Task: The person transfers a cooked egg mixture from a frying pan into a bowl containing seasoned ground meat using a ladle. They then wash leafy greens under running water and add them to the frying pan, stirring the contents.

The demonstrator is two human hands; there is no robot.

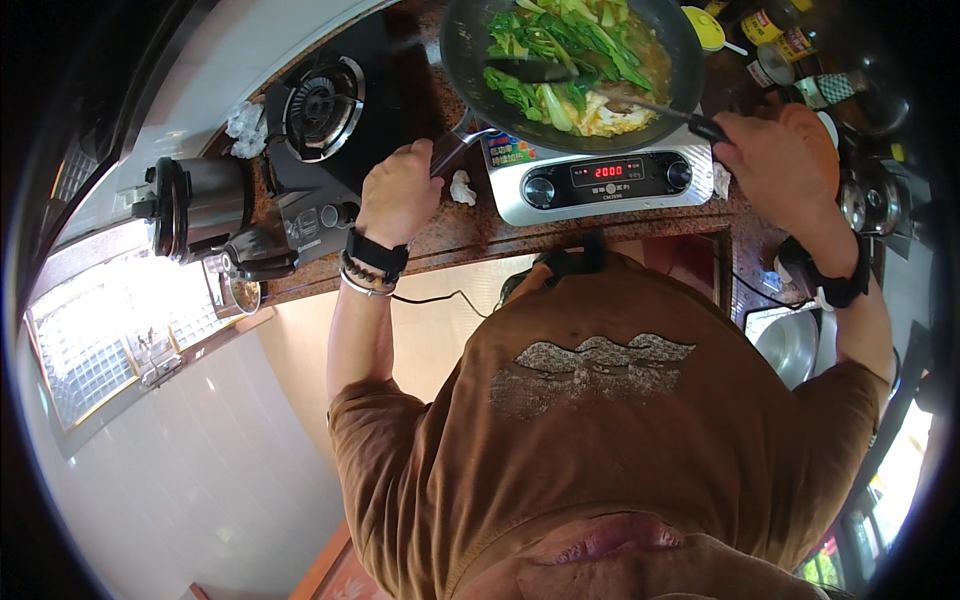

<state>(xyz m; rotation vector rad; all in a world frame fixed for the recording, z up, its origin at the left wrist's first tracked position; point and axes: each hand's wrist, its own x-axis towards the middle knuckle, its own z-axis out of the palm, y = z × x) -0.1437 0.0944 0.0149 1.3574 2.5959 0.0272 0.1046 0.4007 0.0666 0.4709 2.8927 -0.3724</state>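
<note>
My left hand (400,191) grips the handle (452,148) of a dark wok (459,79). The wok sits on a silver electric cooktop (517,206) with a lit red display and two knobs. Inside are leafy greens (551,34), with cooked egg (616,121) at the near side and some liquid along the right. Closed around the black handle of a spatula (707,129) is my right hand (780,165), right of the wok. The spatula's metal shaft crosses the egg, and its dark blade lies among the greens, partly covered.
Left of the wok is a gas burner (322,109), with a pressure cooker (214,199) beyond it. Crumpled tissue (463,188) lies by the wok handle. Several bottles (776,26), a yellow container (703,28) and an orange round item (814,139) stand at the right. A metal basin (784,349) is below them.
</note>
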